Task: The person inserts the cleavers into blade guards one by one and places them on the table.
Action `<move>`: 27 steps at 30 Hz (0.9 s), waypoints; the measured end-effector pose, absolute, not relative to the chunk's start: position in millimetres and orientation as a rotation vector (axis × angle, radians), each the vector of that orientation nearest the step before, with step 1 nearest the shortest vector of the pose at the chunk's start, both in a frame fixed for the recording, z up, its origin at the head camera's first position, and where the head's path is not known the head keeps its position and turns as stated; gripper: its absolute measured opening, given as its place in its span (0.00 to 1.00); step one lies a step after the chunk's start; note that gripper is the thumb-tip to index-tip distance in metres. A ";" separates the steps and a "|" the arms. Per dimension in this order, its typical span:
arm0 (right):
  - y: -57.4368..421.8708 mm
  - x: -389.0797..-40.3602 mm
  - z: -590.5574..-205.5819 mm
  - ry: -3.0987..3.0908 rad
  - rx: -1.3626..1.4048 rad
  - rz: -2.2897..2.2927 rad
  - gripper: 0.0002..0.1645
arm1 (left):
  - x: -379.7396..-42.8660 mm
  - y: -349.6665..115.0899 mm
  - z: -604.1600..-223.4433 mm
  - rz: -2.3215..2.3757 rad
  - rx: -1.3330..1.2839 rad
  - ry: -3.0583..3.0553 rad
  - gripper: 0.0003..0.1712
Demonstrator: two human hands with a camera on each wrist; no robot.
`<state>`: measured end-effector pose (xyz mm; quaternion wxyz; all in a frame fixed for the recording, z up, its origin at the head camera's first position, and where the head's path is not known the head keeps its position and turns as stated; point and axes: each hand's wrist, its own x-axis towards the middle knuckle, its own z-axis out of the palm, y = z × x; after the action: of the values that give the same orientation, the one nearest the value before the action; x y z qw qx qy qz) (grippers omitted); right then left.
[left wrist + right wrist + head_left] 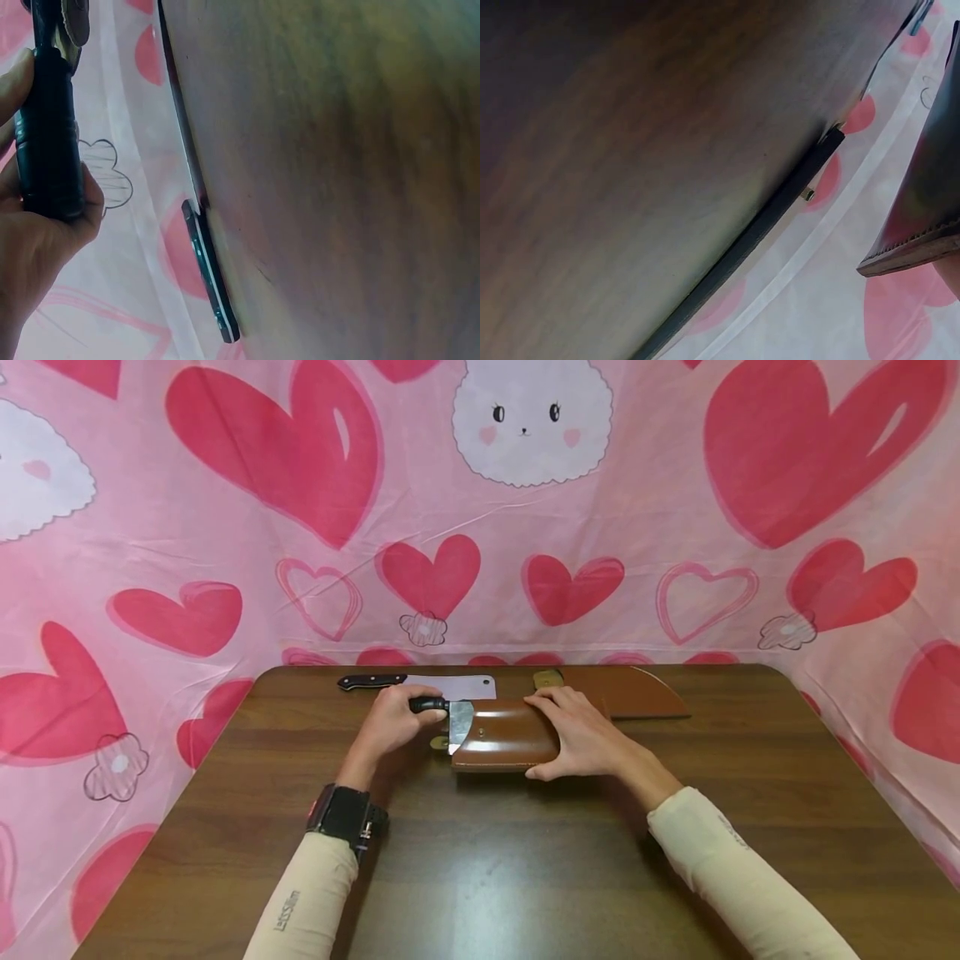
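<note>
My left hand (392,720) grips the black handle (49,142) of a cleaver, with fingers and thumb curled round it. A strip of the cleaver's shiny blade (458,725) shows at the mouth of a brown leather sheath (510,735); the rest of the blade is hidden inside. On the sheath's far end, my right hand (583,739) holds it between the thumb and the fingers. The right wrist view catches only the stitched edge of this sheath (911,251). Both wrist views show it and the handle raised above the table.
Behind the hands, a second cleaver (450,686) with a black riveted handle lies on the wooden table (480,860). To its right lies another brown sheath (637,693) with a brass-coloured strap end (548,678). A pink heart-patterned cloth (510,527) hangs behind the table.
</note>
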<state>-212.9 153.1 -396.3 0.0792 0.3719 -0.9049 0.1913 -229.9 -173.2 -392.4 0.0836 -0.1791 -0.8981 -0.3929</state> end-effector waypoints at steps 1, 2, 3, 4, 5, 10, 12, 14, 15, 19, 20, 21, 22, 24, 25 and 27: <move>152.9 -213.1 -395.8 -2.706 1.114 0.571 0.64 | -230.2 -172.7 -392.0 -1.171 -0.536 -2.679 0.17; 152.6 -213.3 -395.2 -2.705 1.116 0.570 0.64 | -230.7 -172.3 -391.9 -1.169 -0.537 -2.677 0.17; 152.5 -213.6 -394.8 -2.703 1.118 0.567 0.64 | -230.9 -171.8 -391.6 -1.168 -0.537 -2.675 0.17; 152.4 -213.8 -394.6 -2.702 1.120 0.563 0.64 | -231.0 -171.4 -391.4 -1.168 -0.538 -2.672 0.17; 152.3 -214.0 -394.5 -2.701 1.123 0.560 0.64 | -230.9 -170.9 -390.8 -1.169 -0.537 -2.671 0.17; 151.0 -214.8 -395.0 -2.693 1.141 0.555 0.64 | -230.6 -168.4 -391.5 -1.174 -0.541 -2.668 0.16; 150.5 -214.9 -395.2 -2.692 1.141 0.558 0.64 | -230.8 -167.8 -392.4 -1.175 -0.539 -2.663 0.16; 150.1 -214.6 -395.2 -2.695 1.138 0.561 0.64 | -230.8 -167.6 -392.6 -1.174 -0.535 -2.660 0.16; 149.9 -214.4 -395.1 -2.696 1.136 0.561 0.64 | -230.8 -167.7 -392.8 -1.171 -0.531 -2.662 0.16; 148.7 -213.6 -395.2 -2.698 1.138 0.557 0.64 | -230.2 -166.1 -391.6 -1.162 -0.526 -2.679 0.16; 148.2 -213.3 -395.3 -2.696 1.140 0.558 0.64 | -229.8 -165.4 -391.3 -1.159 -0.525 -2.684 0.17; 147.7 -213.2 -395.6 -2.691 1.144 0.559 0.64 | -229.6 -164.9 -391.2 -1.158 -0.526 -2.685 0.17; 147.3 -213.1 -396.0 -2.687 1.145 0.559 0.64 | -229.3 -164.2 -391.0 -1.158 -0.525 -2.686 0.17; 146.6 -212.7 -396.5 -2.678 1.148 0.566 0.63 | -228.5 -163.2 -390.5 -1.164 -0.521 -2.687 0.16; 146.3 -212.4 -396.8 -2.676 1.149 0.570 0.63 | -228.2 -163.0 -390.9 -1.164 -0.518 -2.687 0.16; 145.8 -211.9 -397.4 -2.678 1.148 0.570 0.63 | -227.9 -162.3 -391.6 -1.168 -0.516 -2.692 0.16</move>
<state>-211.9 145.8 -397.4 0.0863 0.3852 -0.8987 0.1913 -227.9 -162.3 -391.6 0.0808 -0.1728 -0.9005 -0.3908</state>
